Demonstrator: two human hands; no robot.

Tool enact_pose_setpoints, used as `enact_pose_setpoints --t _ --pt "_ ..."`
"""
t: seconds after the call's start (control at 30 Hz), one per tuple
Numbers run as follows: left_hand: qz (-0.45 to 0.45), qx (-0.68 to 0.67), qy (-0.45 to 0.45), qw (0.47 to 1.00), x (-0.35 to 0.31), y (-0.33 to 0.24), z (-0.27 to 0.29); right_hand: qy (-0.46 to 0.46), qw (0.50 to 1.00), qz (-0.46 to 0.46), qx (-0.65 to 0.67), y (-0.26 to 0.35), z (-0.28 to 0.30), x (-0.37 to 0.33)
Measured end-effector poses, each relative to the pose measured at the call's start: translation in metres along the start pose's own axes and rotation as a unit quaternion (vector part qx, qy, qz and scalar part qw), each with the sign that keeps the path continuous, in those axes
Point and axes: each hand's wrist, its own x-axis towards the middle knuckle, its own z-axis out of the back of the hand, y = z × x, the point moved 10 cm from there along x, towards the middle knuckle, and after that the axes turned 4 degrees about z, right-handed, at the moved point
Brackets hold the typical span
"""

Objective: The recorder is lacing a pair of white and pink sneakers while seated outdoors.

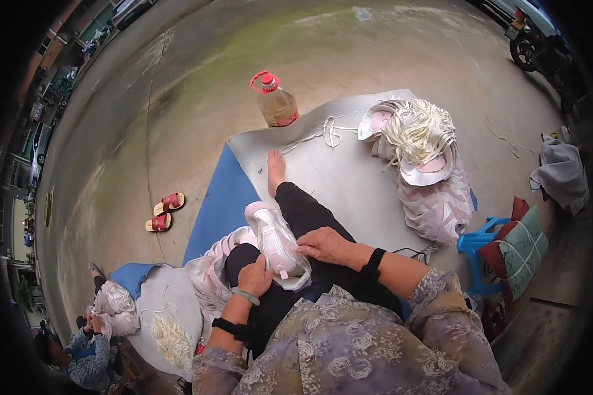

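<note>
Floral-print sleeves, nearest the lens. Left hand (255, 276): fingers closed round the heel end of a pink-and-white sneaker upper (278, 245), which lies across the black-trousered lap. Right hand (323, 244): fingertips pinching the upper's side edge. Grey mat (336, 171): holds a stack of pink uppers (435, 204) topped by a bundle of white laces (418, 131). Plastic bottle (276, 101) stands at the mat's far edge. Red sandals (164, 212) on concrete, well apart.
</note>
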Motion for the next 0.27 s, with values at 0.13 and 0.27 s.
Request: enact_pose_setpoints --t 0.13,0.27 --pt "-0.003 -0.106 -0.002 0.994 -0.005 -0.013 0.02 -0.253 0.926 -0.229 0.16 -0.131 0.109 -0.067" --pt "0.003 -0.26 -0.089 0.961 -0.008 0.007 0.034 -0.308 0.883 -0.352 -0.038 -0.254 0.173 -0.139"
